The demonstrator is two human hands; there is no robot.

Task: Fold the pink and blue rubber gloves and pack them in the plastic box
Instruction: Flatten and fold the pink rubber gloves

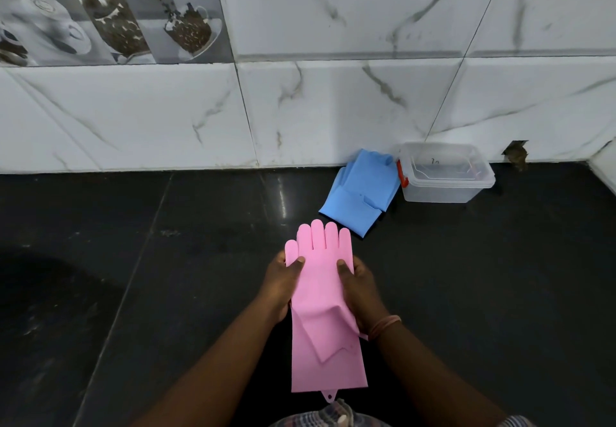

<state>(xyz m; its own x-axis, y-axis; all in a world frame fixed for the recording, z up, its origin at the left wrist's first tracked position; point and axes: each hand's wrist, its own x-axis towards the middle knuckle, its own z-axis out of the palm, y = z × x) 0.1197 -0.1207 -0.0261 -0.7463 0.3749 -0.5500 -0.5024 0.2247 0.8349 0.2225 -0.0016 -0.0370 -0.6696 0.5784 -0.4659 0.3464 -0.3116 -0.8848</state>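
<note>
The pink rubber gloves [325, 296] hang stacked in front of me, fingers pointing away, cuffs toward my body. My left hand [281, 285] grips their left edge below the thumb, with my thumb pressed on top. My right hand [358, 288] grips the right edge the same way. The blue rubber gloves [361, 190] lie in a loose pile on the black counter at the wall. Just right of them stands the clear plastic box [445, 173], lid on, with a red latch on its left side.
The black stone counter [166, 260] spreads on all sides of my hands. A white marble-tile wall [333, 110] runs along its far edge. There is a small hole in the wall [516, 155] to the right of the box.
</note>
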